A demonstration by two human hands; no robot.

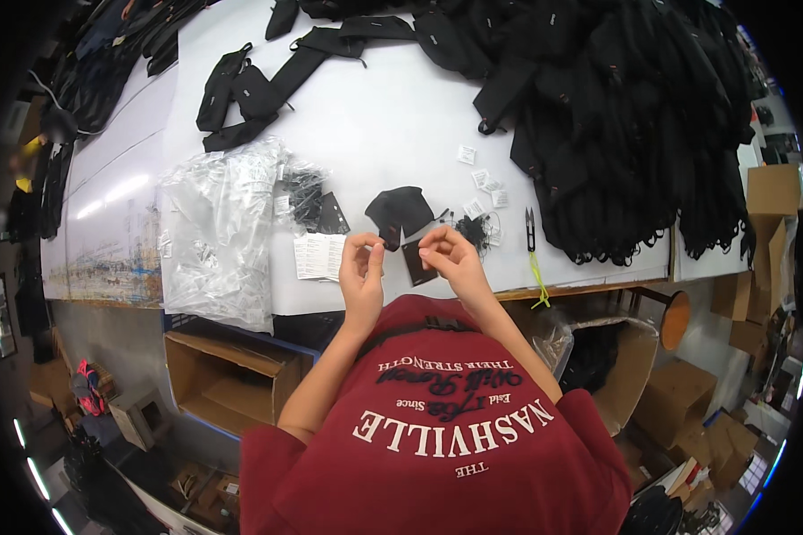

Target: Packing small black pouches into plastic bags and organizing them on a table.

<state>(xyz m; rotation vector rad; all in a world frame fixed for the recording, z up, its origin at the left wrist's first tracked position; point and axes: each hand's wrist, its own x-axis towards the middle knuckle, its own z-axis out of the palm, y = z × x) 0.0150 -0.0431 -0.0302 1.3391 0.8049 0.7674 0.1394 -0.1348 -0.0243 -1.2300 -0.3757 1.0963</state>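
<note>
Just beyond my hands a small black fabric pouch [400,212] rests on the white table. Fingers of my left hand [362,275] are pinched together at the pouch's near edge. Opposite it, my right hand [455,260] pinches with thumb and forefinger at the top of a black hang tag [420,266]. The tag hangs down close to the table edge. Any thin cord between the two hands is too small to make out. By my left hand lies a stack of white printed slips [318,257]. Beside my right hand sits a tangle of black tag cords [473,231].
A large heap of black fabric pouches [616,125] covers the right of the table. Thread snips [531,230] with a yellow-green cord lie near the edge. Clear plastic bags [223,232] pile up at left. Open cardboard boxes [232,374] stand below.
</note>
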